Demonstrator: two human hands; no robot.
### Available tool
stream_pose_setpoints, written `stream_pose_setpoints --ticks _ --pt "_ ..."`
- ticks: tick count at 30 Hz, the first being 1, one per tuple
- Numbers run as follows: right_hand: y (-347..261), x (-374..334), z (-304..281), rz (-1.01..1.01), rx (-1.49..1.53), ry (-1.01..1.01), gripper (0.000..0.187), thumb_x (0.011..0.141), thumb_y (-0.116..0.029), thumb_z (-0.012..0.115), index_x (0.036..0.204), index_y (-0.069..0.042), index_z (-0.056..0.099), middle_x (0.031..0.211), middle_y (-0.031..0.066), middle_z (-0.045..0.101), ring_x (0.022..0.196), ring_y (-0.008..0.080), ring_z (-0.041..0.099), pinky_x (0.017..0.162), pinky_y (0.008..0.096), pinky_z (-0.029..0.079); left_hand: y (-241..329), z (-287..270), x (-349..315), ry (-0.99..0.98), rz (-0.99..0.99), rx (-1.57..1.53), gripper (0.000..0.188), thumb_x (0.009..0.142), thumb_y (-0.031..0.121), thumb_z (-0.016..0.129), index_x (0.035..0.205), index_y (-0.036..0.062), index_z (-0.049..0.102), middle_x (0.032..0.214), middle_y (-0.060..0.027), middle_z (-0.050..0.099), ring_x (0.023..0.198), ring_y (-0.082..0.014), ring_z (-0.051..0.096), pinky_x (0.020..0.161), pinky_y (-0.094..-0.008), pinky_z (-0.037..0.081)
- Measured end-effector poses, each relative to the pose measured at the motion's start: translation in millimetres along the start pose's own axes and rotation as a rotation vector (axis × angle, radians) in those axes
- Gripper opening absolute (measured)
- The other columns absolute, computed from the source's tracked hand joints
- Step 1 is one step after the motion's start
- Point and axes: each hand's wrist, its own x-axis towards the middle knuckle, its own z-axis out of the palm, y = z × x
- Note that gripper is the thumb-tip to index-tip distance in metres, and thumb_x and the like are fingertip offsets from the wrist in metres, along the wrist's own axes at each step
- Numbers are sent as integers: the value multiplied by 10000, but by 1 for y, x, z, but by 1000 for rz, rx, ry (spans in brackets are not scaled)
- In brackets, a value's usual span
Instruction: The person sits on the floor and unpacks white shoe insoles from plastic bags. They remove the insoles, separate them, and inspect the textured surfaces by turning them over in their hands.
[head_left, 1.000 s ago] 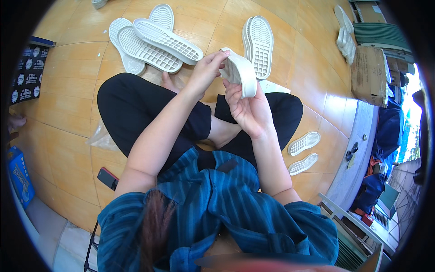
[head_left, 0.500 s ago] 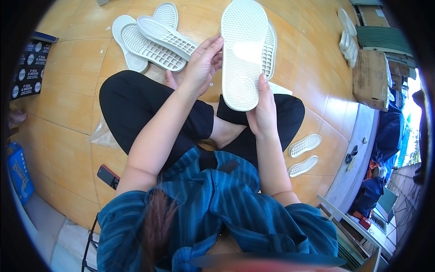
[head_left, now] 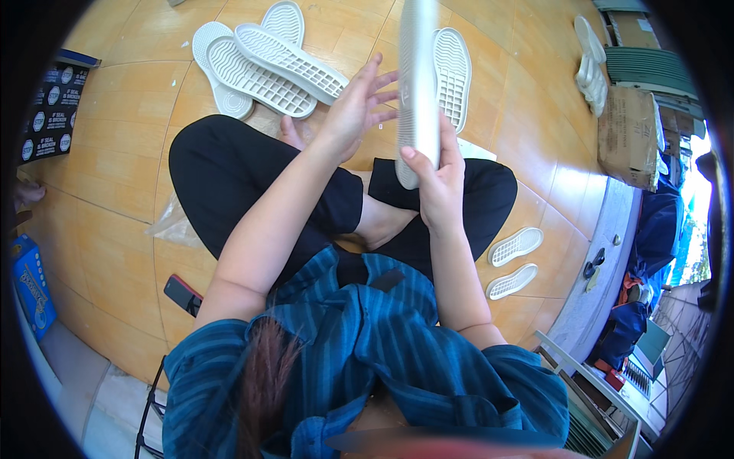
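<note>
My right hand [head_left: 440, 180] grips a white shoe sole [head_left: 417, 99] near its lower end, thumb on one face and fingers behind. The sole stands almost edge-on and is slightly blurred. Just left of it, my left hand [head_left: 363, 107] is open with fingers spread, and its fingertips come close to the sole's edge. Behind the held sole another white sole [head_left: 453, 80] lies on the floor, its gridded side up. To the far left is a pile of several white soles [head_left: 264, 73], overlapping one another.
Two small white soles [head_left: 516, 246] lie on the floor right of my knee. A phone [head_left: 183, 294] and a crumpled plastic bag [head_left: 174, 222] are at the left. A cardboard box [head_left: 627, 134] stands at the right, with more white soles [head_left: 589, 65] beyond it. A black printed box [head_left: 50, 111] sits far left.
The held sole has turned from its patterned face to nearly edge-on. My left hand has let go of it and its fingers have spread. My right thumb has shifted onto the sole's face.
</note>
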Motion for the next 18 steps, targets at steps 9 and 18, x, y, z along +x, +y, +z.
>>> stream_pose_setpoints --ticks 9,18 --pt "6 6 -1 73 231 8 330 977 -120 523 1283 4 523 1226 81 565 1084 132 562 912 276 469 5 -13 7 -58 29 -311 725 1011 559 123 1421 14 368 1318 -210 537 1174 -332 577 976 -451 509" --pt "0 1 5 219 471 -51 350 1004 -153 482 1314 10 495 1215 81 576 1101 144 578 939 290 475 5 -20 6 -168 -45 -378 752 994 576 163 1408 -13 383 1284 -304 534 1140 -377 595 935 -474 537"
